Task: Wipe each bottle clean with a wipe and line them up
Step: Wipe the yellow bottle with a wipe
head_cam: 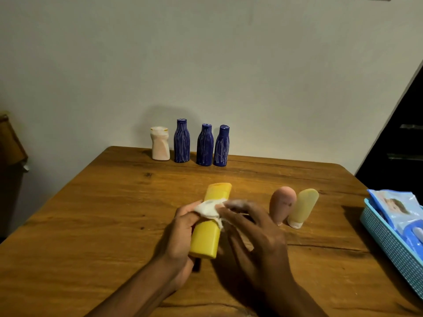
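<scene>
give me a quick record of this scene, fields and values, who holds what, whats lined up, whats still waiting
left hand: grips yellow bottle
right hand: rubs white wipe on it
lined up at back: white bottle, three blue bottles, upright
waiting: pink tube, pale yellow tube, standing on their caps, touching
right edge: blue basket with wipe packs
surface: wooden table
</scene>
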